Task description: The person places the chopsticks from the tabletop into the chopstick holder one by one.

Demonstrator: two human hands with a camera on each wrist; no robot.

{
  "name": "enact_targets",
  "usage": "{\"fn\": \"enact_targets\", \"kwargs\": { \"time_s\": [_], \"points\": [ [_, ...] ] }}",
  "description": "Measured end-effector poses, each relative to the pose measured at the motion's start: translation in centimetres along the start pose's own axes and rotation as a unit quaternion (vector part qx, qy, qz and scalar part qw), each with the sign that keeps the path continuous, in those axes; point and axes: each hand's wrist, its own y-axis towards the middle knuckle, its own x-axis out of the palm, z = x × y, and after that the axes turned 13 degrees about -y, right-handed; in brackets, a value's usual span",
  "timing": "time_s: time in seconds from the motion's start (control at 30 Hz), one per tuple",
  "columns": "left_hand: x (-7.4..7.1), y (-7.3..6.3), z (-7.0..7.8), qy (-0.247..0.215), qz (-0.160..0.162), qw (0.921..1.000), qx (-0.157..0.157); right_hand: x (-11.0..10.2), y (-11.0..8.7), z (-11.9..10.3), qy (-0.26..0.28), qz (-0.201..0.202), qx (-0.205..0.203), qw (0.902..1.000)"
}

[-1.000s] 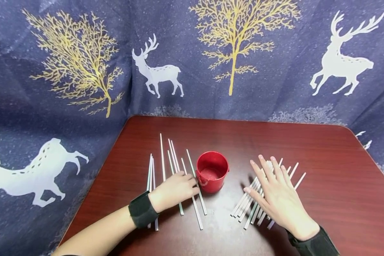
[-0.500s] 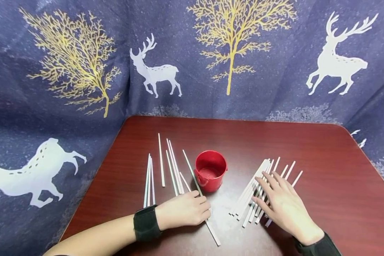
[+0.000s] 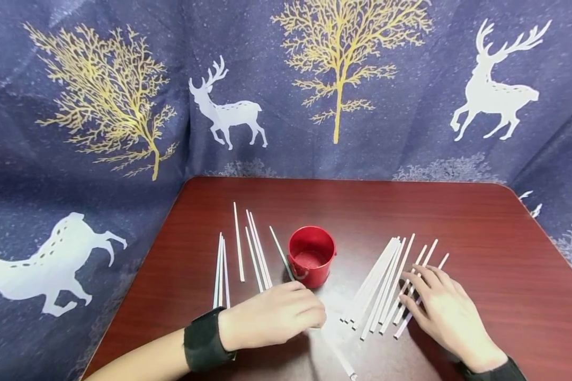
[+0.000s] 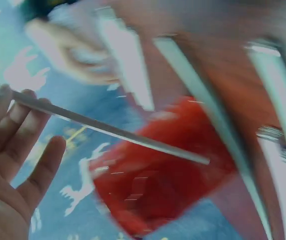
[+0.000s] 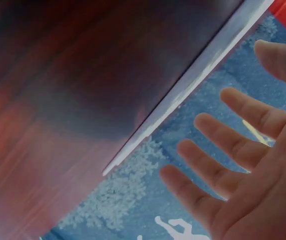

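My left hand [image 3: 276,313] pinches a thin pale stick [image 4: 117,134] between thumb and fingertips, in front of the bucket. In the head view the stick's near end slants toward the table's front. My right hand [image 3: 450,312] is relaxed, fingers bent and spread, over the right edge of a pile of white sticks [image 3: 378,288]. Its palm and fingers [image 5: 198,190] show nothing held in the right wrist view. Between the hands and farther back stands a small red bucket [image 3: 323,275], with nothing visible inside. A greenish stick [image 3: 280,248] lies just left of it.
Left of the bucket, several pale sticks [image 3: 259,248] lie lengthwise on the dark red table [image 3: 362,206]. Another small group of sticks [image 3: 217,270] is farther left, partly hidden by the left wrist. A blue curtain [image 3: 286,121] with deer and trees hangs behind.
My left hand has picked up a stick from the left group and moved right and nearer with it. My right hand has slid right across its pile, uncovering more sticks.
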Motion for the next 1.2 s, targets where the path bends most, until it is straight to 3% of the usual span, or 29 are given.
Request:
{"fn": "enact_targets", "kwargs": {
  "time_s": [0.07, 0.17, 0.27, 0.37, 0.5, 0.57, 0.67, 0.77, 0.93, 1.03, 1.2],
  "points": [
    [-1.6, 0.6, 0.1, -0.070, 0.056, 0.9960, -0.010, 0.0, -0.2, 0.3, 0.001, 0.002, 0.014, 0.9999],
    [-4.1, 1.5, -0.1, -0.144, 0.161, 0.9764, -0.012, -0.1, -0.4, 0.8, 0.003, 0.004, 0.035, 0.9994],
    [-6.2, 2.1, -0.7, -0.222, 0.266, 0.9377, -0.025, -0.1, -0.7, 1.4, -0.004, 0.009, 0.040, 0.9992],
    [-7.5, 2.3, -1.6, -0.281, 0.341, 0.8953, -0.058, 0.0, -0.9, 1.8, -0.026, 0.021, 0.019, 0.9993],
    [-7.9, 2.2, -2.8, -0.368, 0.378, 0.8413, -0.117, 0.0, -1.0, 2.1, -0.069, 0.032, -0.031, 0.9966],
    [-7.7, 2.2, -3.5, -0.393, 0.380, 0.8254, -0.140, -0.1, -1.0, 2.0, -0.083, 0.030, -0.055, 0.9946],
    [-6.8, 2.1, -4.5, -0.398, 0.367, 0.8220, -0.176, -0.3, -1.1, 1.8, -0.085, 0.020, -0.084, 0.9926],
    [-5.7, 1.8, -5.4, -0.387, 0.352, 0.8258, -0.212, -0.4, -1.0, 1.5, -0.078, 0.011, -0.110, 0.9908],
    [-5.8, 2.1, -4.9, -0.382, 0.341, 0.8199, -0.257, -1.1, -0.5, 1.0, -0.075, 0.036, -0.159, 0.9838],
    [-6.4, 2.4, -4.6, -0.384, 0.342, 0.8147, -0.268, -1.7, -0.3, 0.5, -0.072, 0.046, -0.177, 0.9804],
    [-6.0, 2.4, -5.2, -0.396, 0.338, 0.8063, -0.280, -2.5, -0.3, 0.1, -0.039, 0.048, -0.220, 0.9735]
  ]
}}
